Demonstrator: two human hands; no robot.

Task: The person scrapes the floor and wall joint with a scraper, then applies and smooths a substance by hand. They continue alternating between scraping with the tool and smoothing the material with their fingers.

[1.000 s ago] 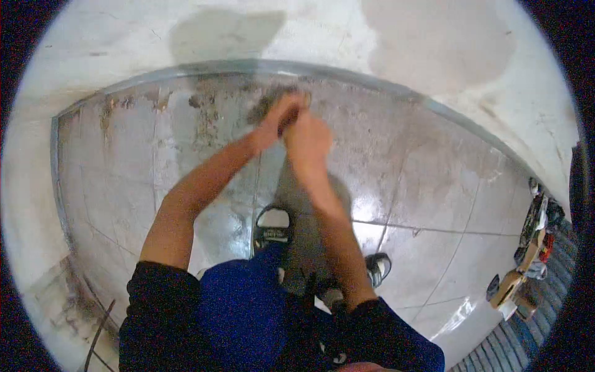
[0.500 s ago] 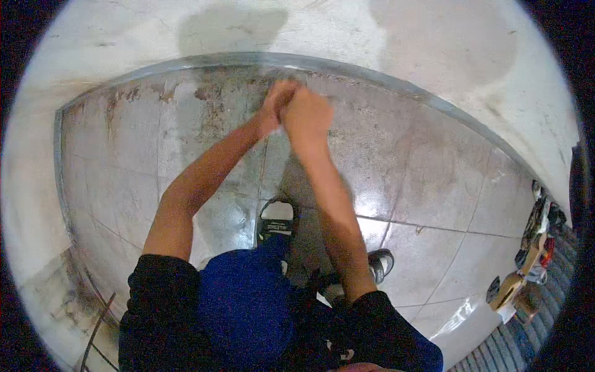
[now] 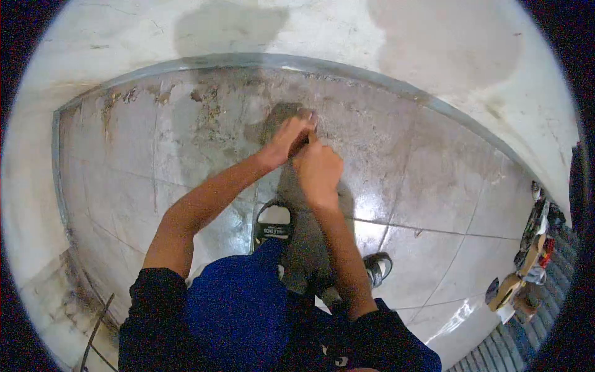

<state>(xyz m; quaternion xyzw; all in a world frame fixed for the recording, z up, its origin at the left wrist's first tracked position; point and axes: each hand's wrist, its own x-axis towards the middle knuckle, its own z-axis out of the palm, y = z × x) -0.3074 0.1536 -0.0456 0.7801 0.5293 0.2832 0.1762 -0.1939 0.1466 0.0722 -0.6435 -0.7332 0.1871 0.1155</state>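
Observation:
Both arms reach forward over the tiled floor [image 3: 427, 192]. My left hand [image 3: 286, 139] is closed, its fingers pointing away from me. Close against its right side is my right hand [image 3: 320, 170], curled like a fist, with its thumb or a finger raised toward the left fingertips. Something small with a pale spot shows at the fingertips, too small to name. The palms and whatever lies between them are hidden.
A pale wall [image 3: 341, 31] with a grey skirting [image 3: 235, 59] curves round the far side. My sandalled feet stand below the arms. Assorted cardboard and packets [image 3: 508, 290] lie by a ribbed shutter [image 3: 496, 350] at the right. A thin dark bar [image 3: 96, 328] stands lower left.
Both hands have come down and nearer to my body, with the right now lower than the left. They still touch or nearly touch. The feet have hardly moved.

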